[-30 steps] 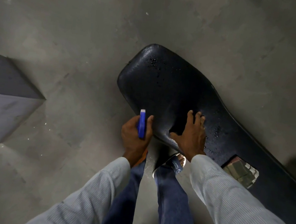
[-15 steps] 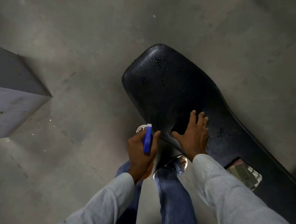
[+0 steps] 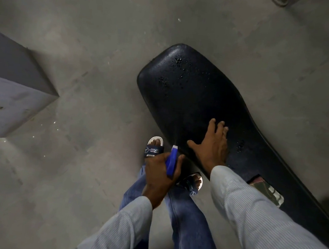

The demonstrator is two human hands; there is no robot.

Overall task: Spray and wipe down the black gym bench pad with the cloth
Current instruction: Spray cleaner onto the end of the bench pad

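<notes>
Lower now by one pad (image 3: pixel 192 99): left hand (image 3: pixel 159 171) gripping one blue sprayer (image 3: pixel 171 163); right hand (image 3: pixel 213 147) flat, fingers straight; two sandals (image 3: pixel 154 147).

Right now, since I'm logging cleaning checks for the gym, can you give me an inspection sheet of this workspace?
Surface: black padded gym bench pad, droplets scattered at its far end and beside the right hand.
Job's things: blue spray bottle with a white nozzle tip; folded patterned cloth lying on the pad behind the right sleeve.
Clutter: nothing seen.
Hands: left hand grips the spray bottle; right hand rests flat on the pad, fingers spread.
Cables: nothing seen.
Surroundings: grey concrete floor; grey block at left; person's sandalled feet beside the bench.
</notes>
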